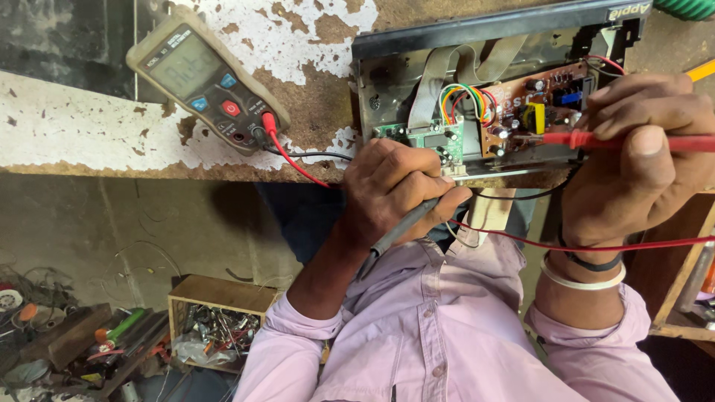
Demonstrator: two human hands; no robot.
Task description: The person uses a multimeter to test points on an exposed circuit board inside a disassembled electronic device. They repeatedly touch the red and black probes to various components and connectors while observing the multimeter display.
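Note:
My left hand (pixel 387 186) is closed around a black test probe (pixel 398 232), its tip hidden by my fingers near a green circuit board (pixel 433 138). My right hand (pixel 640 167) grips a red test probe (pixel 570 139), whose tip touches a brown circuit board (pixel 532 100). Both boards sit in an open black metal device chassis (pixel 477 30) on the workbench. A grey-green digital multimeter (pixel 205 78) lies to the left, its red and black leads (pixel 298 160) running toward my hands.
The workbench top (pixel 74 134) has peeling white paint. Below it, a wooden box (pixel 216 316) holds metal parts, and tools lie on the floor (pixel 67 342). A wooden shelf (pixel 681 298) stands at right, with a green hose (pixel 689 7) at top right.

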